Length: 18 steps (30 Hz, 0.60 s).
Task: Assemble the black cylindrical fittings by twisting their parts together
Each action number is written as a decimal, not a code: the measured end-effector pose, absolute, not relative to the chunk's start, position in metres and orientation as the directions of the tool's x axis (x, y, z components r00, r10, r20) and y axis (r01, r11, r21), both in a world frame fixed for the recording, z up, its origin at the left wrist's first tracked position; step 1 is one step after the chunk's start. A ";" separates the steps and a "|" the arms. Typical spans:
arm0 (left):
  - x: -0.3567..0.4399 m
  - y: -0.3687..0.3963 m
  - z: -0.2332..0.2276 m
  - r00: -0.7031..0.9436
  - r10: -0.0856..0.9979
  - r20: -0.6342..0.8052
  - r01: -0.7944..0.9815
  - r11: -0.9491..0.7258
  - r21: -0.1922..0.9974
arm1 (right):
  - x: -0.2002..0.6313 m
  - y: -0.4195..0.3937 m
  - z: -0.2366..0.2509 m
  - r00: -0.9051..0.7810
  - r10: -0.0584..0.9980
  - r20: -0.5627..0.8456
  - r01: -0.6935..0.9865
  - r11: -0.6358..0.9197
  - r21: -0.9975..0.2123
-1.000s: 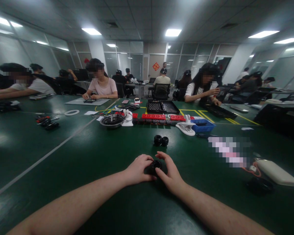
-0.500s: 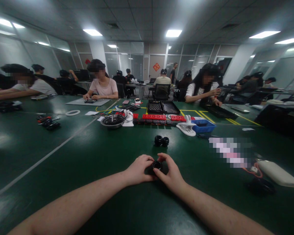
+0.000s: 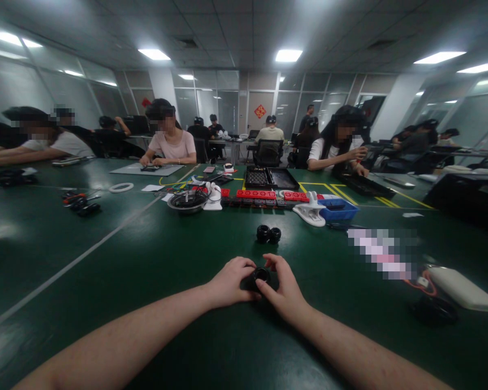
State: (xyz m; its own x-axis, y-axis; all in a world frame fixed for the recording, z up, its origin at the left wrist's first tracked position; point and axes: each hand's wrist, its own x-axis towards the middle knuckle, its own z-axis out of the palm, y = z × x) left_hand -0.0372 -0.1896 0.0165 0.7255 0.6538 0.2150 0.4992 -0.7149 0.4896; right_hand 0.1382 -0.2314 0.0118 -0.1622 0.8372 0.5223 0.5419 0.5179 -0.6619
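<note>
A small black round part rests on the green table right in front of me. My left hand grips its left side with curled fingers. My right hand pinches its right side between thumb and forefinger. Most of the part is hidden between the two hands. Two more black round parts lie side by side a little farther away, touched by neither hand.
Farther off lie red strips, a black tray, a blue bin, a white clamp-like tool and a round dish of cables. A white device lies at the right. Several people sit at the far edges.
Both hands stay on the black part with only small finger shifts. The view has shifted slightly.
</note>
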 end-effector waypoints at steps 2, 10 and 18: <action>-0.037 -0.190 0.017 0.724 0.655 0.216 0.500 -0.714 0.490 | 0.138 -0.231 0.012 -0.157 0.840 0.520 0.565 0.508 -0.650; -0.037 -0.190 0.018 0.731 0.649 0.210 0.498 -0.718 0.486 | 0.138 -0.228 0.006 -0.158 0.861 0.484 0.560 0.482 -0.674; -0.037 -0.190 0.016 0.728 0.652 0.214 0.500 -0.717 0.485 | 0.139 -0.234 0.014 -0.254 0.830 0.497 0.438 0.557 -0.706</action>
State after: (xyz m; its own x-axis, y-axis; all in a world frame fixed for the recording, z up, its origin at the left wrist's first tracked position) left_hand -0.0371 -0.1896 0.0159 0.7278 0.6516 0.2139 0.4998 -0.7175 0.4852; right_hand 0.1386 -0.2336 0.0136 -0.2537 0.8299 0.4970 0.4378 0.5567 -0.7060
